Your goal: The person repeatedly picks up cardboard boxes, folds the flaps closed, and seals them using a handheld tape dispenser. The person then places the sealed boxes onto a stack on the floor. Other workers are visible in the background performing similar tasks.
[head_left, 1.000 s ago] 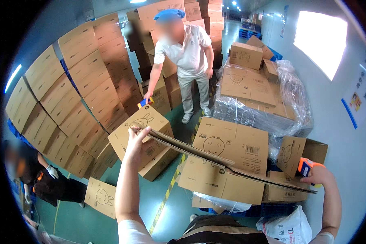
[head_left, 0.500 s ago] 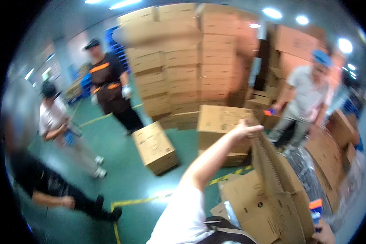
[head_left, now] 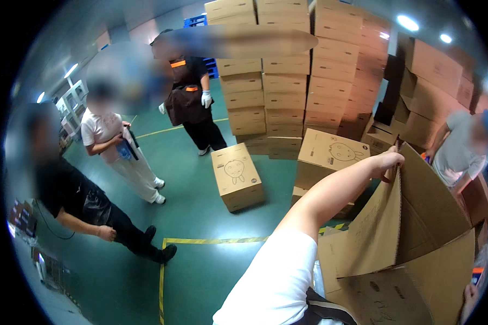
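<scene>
My left hand (head_left: 389, 163) is closed on the upper edge of a large open cardboard box (head_left: 435, 208), fingers over its rim. The box is tilted with its flaps spread, and its brown inner wall shows. At the lower right, my right hand (head_left: 469, 303) is partly cut off behind the near flap. Just above it, an orange-and-blue tape dispenser (head_left: 477, 275) shows in part and appears to be in that hand. Its grip is largely hidden.
A tall wall of stacked cartons (head_left: 284, 103) stands behind. A closed carton (head_left: 237, 176) sits on the green floor, and another carton (head_left: 333, 151) stands nearer the box. Several people stand at the left; a co-worker (head_left: 461, 143) bends at the right. Yellow tape (head_left: 217, 240) marks the floor.
The box has swung and opened wider toward me, showing more of its inside. My left hand still holds its edge. The view has turned left, so the scene sits farther right.
</scene>
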The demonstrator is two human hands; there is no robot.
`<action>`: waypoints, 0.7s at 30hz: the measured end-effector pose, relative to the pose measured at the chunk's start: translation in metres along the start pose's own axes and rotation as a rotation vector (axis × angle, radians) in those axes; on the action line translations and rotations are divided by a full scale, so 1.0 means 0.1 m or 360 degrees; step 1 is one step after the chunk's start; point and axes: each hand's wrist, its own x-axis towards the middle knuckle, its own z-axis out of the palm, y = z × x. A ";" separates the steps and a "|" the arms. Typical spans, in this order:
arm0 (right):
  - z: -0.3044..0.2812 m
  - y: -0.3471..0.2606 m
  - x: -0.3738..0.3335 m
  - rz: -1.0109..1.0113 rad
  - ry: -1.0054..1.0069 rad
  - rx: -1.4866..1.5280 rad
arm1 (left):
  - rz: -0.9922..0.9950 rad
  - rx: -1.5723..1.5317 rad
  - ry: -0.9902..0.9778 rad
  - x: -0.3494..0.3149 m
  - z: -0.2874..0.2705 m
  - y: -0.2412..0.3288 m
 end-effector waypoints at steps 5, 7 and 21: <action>0.62 -0.85 -0.35 0.0006 -0.0267 0.0005 | -0.0021 0.0533 -0.0391 0.25 0.83 -0.23; 0.89 -0.57 -0.21 0.0053 -0.0113 -0.0168 | 0.0154 0.0931 -0.0186 0.45 0.80 -0.57; 1.25 -0.29 -0.56 -0.0342 0.0513 -0.0481 | 0.1116 0.1777 -0.0771 0.10 0.93 -1.30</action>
